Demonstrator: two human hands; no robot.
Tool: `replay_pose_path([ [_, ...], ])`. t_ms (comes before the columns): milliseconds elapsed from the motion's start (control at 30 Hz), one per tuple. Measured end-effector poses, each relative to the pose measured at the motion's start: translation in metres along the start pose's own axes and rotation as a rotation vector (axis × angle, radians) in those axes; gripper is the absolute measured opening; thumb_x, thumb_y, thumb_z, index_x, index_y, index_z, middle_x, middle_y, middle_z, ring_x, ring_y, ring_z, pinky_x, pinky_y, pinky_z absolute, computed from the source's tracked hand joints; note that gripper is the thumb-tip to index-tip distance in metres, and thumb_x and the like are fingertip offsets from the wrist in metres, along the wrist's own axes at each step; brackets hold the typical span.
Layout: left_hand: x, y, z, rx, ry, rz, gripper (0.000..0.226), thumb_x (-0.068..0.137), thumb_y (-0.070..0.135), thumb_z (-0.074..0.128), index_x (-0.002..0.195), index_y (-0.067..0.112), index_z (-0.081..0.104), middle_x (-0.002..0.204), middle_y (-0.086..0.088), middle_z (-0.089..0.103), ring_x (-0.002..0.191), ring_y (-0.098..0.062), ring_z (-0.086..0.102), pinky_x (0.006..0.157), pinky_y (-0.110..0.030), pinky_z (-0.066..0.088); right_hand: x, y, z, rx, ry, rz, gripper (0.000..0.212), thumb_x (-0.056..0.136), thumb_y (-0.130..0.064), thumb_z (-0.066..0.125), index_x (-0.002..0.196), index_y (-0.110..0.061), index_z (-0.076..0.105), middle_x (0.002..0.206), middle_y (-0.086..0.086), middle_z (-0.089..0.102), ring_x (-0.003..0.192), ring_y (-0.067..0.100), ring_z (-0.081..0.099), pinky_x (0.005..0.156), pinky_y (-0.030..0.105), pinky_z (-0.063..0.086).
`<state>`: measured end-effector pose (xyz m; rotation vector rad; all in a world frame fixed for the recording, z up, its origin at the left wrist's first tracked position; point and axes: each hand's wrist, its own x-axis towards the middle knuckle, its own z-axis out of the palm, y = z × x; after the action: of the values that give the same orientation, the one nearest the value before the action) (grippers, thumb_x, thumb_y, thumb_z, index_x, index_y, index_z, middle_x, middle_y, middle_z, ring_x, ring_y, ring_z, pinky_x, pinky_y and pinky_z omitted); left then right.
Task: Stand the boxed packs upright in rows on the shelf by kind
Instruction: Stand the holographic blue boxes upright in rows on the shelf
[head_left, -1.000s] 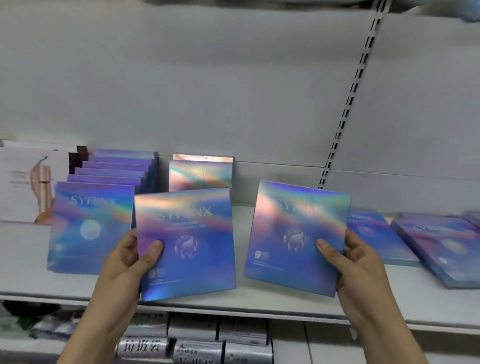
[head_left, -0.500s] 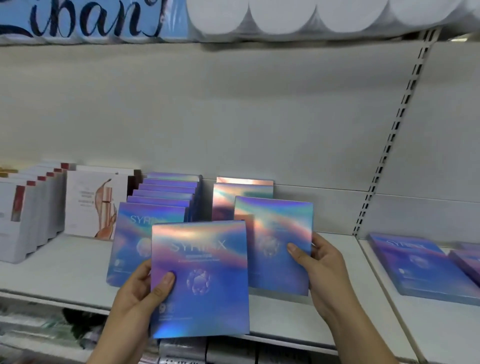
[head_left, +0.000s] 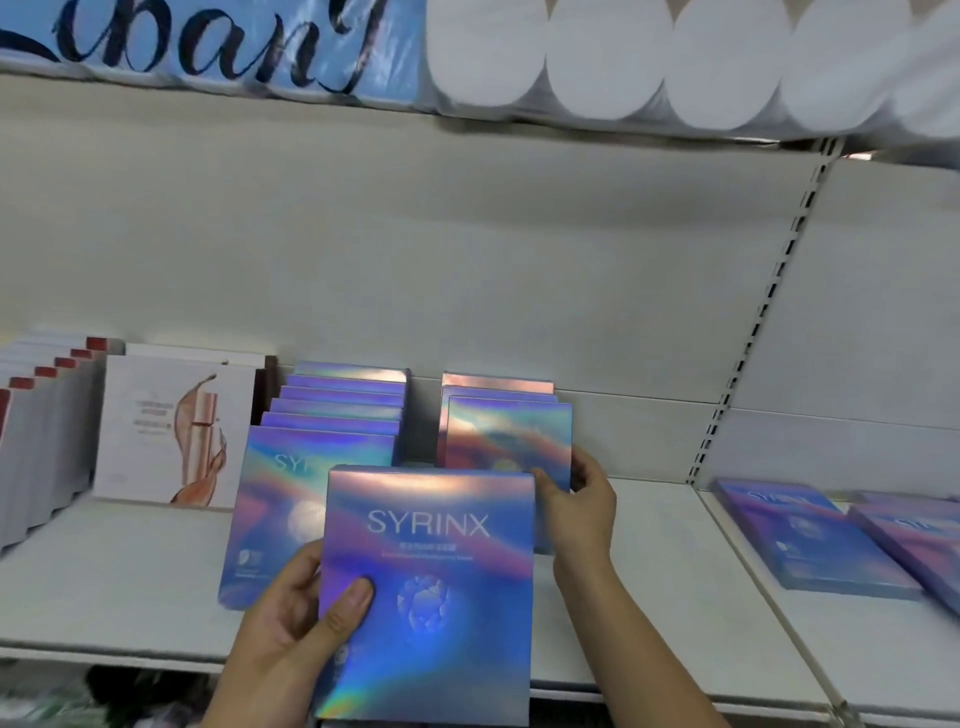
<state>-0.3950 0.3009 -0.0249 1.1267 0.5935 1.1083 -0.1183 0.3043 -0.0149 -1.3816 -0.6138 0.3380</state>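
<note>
My left hand (head_left: 298, 631) grips a holographic blue SYRINX box (head_left: 431, 587) by its left edge, thumb on the front, upright above the shelf's front edge. My right hand (head_left: 579, 506) holds a second SYRINX box (head_left: 511, 441) by its right edge, upright against the short row of like boxes (head_left: 496, 382) at the back of the white shelf (head_left: 649, 597). To the left stands a longer row of several SYRINX boxes (head_left: 322, 452) with a pale round emblem on the front one.
White boxes with a rose-gold tube picture (head_left: 176, 431) and a row of white boxes with red tabs (head_left: 36, 415) stand at the left. Several SYRINX boxes (head_left: 810, 540) lie flat on the right shelf section. Round white packs (head_left: 597, 57) sit on the shelf above.
My right hand has carried its box back and up against the short rear row. My left hand has brought its box nearer to the camera and toward the middle. The view has tilted up.
</note>
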Motion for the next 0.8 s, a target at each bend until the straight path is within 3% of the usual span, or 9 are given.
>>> replay_pose_path([
  [100, -0.002, 0.0, 0.004, -0.002, -0.037, 0.021, 0.042, 0.074, 0.007, 0.069, 0.11, 0.027, 0.078, 0.114, -0.013, 0.078, 0.1, -0.02, 0.077, 0.077, -0.028, 0.062, -0.005, 0.006, 0.004, 0.037, 0.031, 0.032, 0.035, 0.082, 0.0, 0.078, 0.099, -0.031, 0.074, 0.099, -0.004, 0.079, 0.095, 0.023, 0.075, 0.084, 0.05, 0.062],
  [300, -0.003, -0.003, 0.006, -0.004, -0.056, 0.012, 0.043, 0.076, 0.008, 0.069, 0.114, 0.026, 0.077, 0.118, -0.013, 0.077, 0.105, -0.023, 0.076, 0.082, -0.031, 0.062, -0.006, 0.015, 0.012, 0.07, 0.003, 0.108, 0.04, 0.082, -0.003, 0.076, 0.117, -0.021, 0.073, 0.11, 0.011, 0.076, 0.106, 0.038, 0.071, 0.089, 0.061, 0.058],
  [400, -0.002, -0.005, 0.007, 0.007, -0.05, 0.007, 0.041, 0.075, 0.009, 0.07, 0.112, 0.026, 0.077, 0.116, -0.014, 0.077, 0.103, -0.024, 0.076, 0.083, -0.033, 0.062, -0.011, 0.011, 0.013, 0.151, -0.031, 0.135, 0.043, 0.079, -0.02, 0.075, 0.121, -0.019, 0.071, 0.116, 0.019, 0.073, 0.105, 0.041, 0.069, 0.093, 0.064, 0.055],
  [500, -0.002, -0.007, 0.01, 0.038, -0.054, 0.021, 0.04, 0.075, 0.011, 0.07, 0.11, 0.028, 0.078, 0.114, -0.013, 0.078, 0.102, -0.02, 0.076, 0.087, -0.03, 0.061, -0.016, -0.001, 0.004, 0.108, 0.013, 0.136, 0.049, 0.091, -0.02, 0.075, 0.138, -0.017, 0.061, 0.137, 0.01, 0.064, 0.125, 0.034, 0.061, 0.102, 0.054, 0.053],
  [567, 0.001, -0.006, 0.014, 0.053, -0.055, 0.033, 0.038, 0.075, 0.013, 0.071, 0.109, 0.029, 0.078, 0.114, -0.011, 0.078, 0.102, -0.017, 0.075, 0.087, -0.027, 0.06, -0.024, -0.017, -0.012, 0.096, 0.039, 0.076, 0.035, 0.095, -0.025, 0.072, 0.129, -0.021, 0.067, 0.134, 0.002, 0.067, 0.12, 0.021, 0.065, 0.1, 0.043, 0.055],
  [633, 0.005, -0.008, 0.018, 0.069, -0.036, 0.042, 0.037, 0.074, 0.018, 0.074, 0.109, 0.03, 0.077, 0.116, -0.011, 0.078, 0.105, -0.019, 0.075, 0.091, -0.031, 0.059, -0.042, -0.036, -0.031, 0.164, -0.139, 0.048, 0.027, 0.096, -0.039, 0.065, 0.113, -0.022, 0.077, 0.115, 0.005, 0.077, 0.102, 0.02, 0.074, 0.086, 0.034, 0.06],
  [700, 0.008, -0.01, 0.023, 0.081, -0.012, 0.056, 0.038, 0.073, 0.025, 0.077, 0.11, 0.03, 0.076, 0.118, -0.011, 0.077, 0.112, -0.025, 0.072, 0.102, -0.042, 0.053, -0.065, -0.046, -0.047, 0.16, -0.369, 0.103, 0.043, 0.086, -0.056, 0.066, 0.108, -0.021, 0.079, 0.105, 0.008, 0.08, 0.095, 0.025, 0.077, 0.074, 0.03, 0.061],
  [800, 0.012, -0.009, 0.033, 0.092, -0.002, 0.072, 0.037, 0.07, 0.032, 0.078, 0.108, 0.032, 0.077, 0.116, -0.006, 0.078, 0.112, -0.023, 0.072, 0.102, -0.043, 0.054, -0.094, -0.046, -0.058, 0.158, -0.51, 0.114, 0.041, 0.075, -0.038, 0.083, 0.111, -0.017, 0.076, 0.111, 0.009, 0.078, 0.101, 0.027, 0.076, 0.075, 0.03, 0.061],
])
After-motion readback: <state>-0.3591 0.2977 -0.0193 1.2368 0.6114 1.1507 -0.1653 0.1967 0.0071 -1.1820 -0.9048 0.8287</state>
